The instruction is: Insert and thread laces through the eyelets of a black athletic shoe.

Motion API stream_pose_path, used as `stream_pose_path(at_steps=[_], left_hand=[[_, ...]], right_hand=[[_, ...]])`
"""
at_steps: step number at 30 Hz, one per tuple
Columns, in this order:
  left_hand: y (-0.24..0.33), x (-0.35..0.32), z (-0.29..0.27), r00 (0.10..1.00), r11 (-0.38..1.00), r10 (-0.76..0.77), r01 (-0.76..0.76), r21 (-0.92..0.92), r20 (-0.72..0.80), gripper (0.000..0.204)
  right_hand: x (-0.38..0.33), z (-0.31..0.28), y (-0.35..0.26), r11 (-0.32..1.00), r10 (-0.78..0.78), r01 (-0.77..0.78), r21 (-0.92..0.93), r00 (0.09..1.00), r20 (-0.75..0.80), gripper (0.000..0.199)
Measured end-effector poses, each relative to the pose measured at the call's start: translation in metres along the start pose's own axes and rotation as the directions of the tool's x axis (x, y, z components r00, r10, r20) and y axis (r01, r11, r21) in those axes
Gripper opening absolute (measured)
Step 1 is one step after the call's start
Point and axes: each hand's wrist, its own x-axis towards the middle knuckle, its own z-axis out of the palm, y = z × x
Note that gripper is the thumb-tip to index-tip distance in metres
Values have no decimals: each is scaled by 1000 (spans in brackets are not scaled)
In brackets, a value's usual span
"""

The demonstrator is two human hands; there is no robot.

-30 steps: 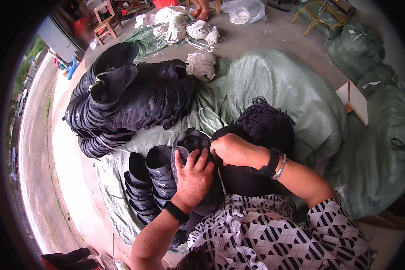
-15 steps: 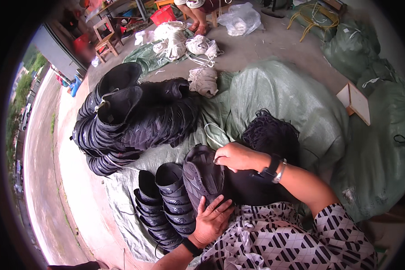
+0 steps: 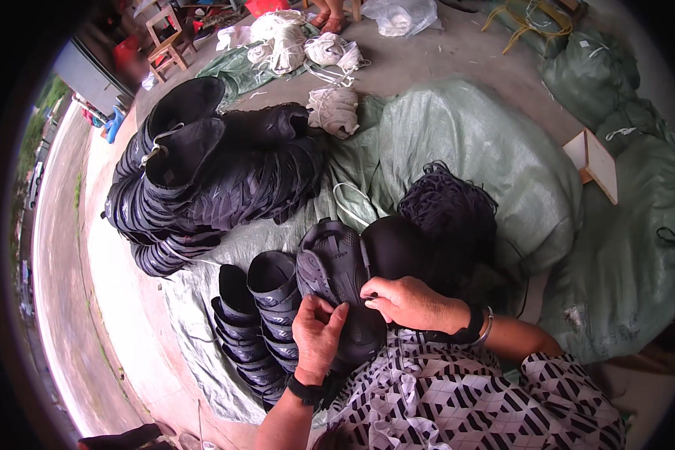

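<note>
A dark shoe upper (image 3: 334,255) with a mesh tongue lies on my lap, toe toward me. My left hand (image 3: 319,337) is closed at its left edge, thumb and finger pinching the upper. On the other side my right hand (image 3: 412,304) is closed in a pinch on a thin dark lace at the upper's right edge. Part of the lace is hidden by the fingers. Just beyond the right hand are a smooth black rounded thing (image 3: 397,244) and a tangled bundle of dark laces (image 3: 450,202).
Two stacks of black shoe uppers (image 3: 274,281) stand left of my lap. A larger pile of uppers (image 3: 240,176) is farther left on green sacking (image 3: 457,127). White lace bundles (image 3: 334,111), a small wooden box (image 3: 592,161) and a wooden chair (image 3: 167,46) lie beyond. Another person's feet (image 3: 328,21) show at the top.
My left hand has gone from lying spread on the shoe upper to pinching its left edge. My right hand has come down toward me along the right edge. The view has shifted slightly.
</note>
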Motion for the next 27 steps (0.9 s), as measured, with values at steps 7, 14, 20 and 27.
stream_pose_path(at_steps=[7,14,20,27], left_hand=[[12,-10,9,979,868,205,-192,459,21,30],[1,-6,1,993,962,121,-118,247,4,29],[1,1,0,997,975,63,-69,210,35,32],[-2,4,1,997,966,76,-74,248,0,32]], right_hand=[[-7,5,17,994,5,-9,111,999,34,16],[-4,-1,0,909,148,-152,388,988,41,9],[0,9,11,947,44,0,321,991,-129,12],[1,13,14,977,4,21,212,993,-118,9]])
